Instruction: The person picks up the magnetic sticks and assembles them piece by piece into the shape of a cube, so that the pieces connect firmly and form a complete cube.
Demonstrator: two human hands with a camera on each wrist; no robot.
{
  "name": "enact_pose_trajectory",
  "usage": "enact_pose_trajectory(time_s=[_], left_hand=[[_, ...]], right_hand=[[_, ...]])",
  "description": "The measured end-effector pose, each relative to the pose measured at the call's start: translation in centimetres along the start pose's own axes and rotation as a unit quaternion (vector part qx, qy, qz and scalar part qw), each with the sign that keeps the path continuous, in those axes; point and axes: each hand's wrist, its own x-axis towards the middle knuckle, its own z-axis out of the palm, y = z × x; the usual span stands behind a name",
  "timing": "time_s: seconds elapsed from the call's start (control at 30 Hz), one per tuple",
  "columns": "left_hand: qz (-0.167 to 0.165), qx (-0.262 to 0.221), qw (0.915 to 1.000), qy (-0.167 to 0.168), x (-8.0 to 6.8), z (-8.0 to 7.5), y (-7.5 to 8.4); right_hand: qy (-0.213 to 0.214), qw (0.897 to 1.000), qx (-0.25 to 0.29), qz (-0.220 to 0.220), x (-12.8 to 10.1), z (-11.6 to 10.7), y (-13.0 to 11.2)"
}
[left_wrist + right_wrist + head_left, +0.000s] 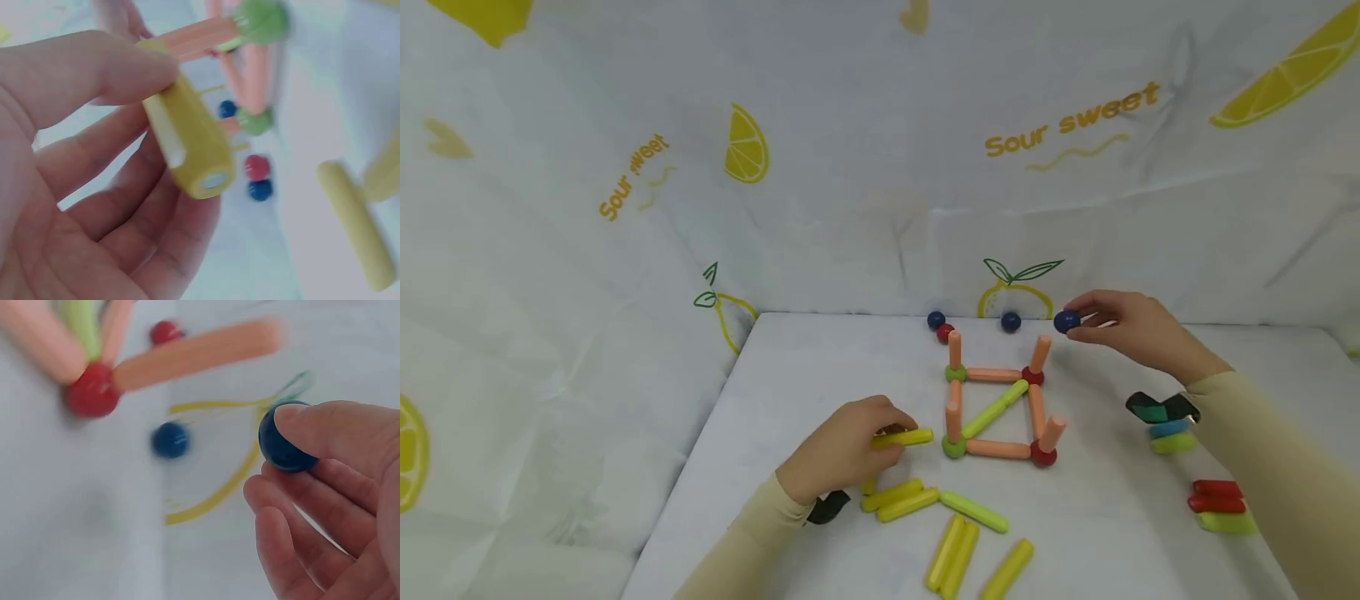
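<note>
My left hand (853,446) pinches a yellow stick (902,438) between thumb and fingers, left of the built frame. In the left wrist view the stick's near end shows a pale round inset (214,180). My right hand (1138,329) holds a dark blue ball (1067,322) at its fingertips, beyond the frame's far right corner. The frame is a square of orange sticks (998,450) with green balls (954,446) at the left corners and red balls (1043,452) at the right. A lime stick (995,410) crosses it diagonally. From each corner an orange stick (1040,354) points up.
At the table's back edge lie two blue balls (1011,322) and a red ball (945,333). Several yellow sticks (907,504) and a lime stick (973,511) lie in front. Red sticks (1216,504), a blue stick (1168,428) and lime sticks (1227,522) lie by the right forearm.
</note>
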Motion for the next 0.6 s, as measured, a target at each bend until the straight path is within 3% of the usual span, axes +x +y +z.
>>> enact_pose_trajectory(time_s=[0.13, 0.27, 0.43, 0.6], left_hand=[[0.046, -0.009, 0.9977, 0.048, 0.5, -1.9, 1.3], [0.098, 0.001, 0.9928, 0.068, 2.2, -2.9, 2.8], [0.138, 0.011, 0.9877, 0.073, 4.4, -3.7, 4.8], [0.144, 0.020, 0.9880, 0.054, 5.2, -4.1, 6.0]], right_hand=[[0.060, 0.998, 0.005, -0.012, -4.6, -0.6, -2.4], [0.097, 0.993, 0.023, -0.068, -7.9, 1.1, -5.5], [0.097, 0.982, 0.072, -0.146, -9.7, 4.0, -8.9], [0.086, 0.980, 0.100, -0.151, -10.1, 5.5, -10.3]])
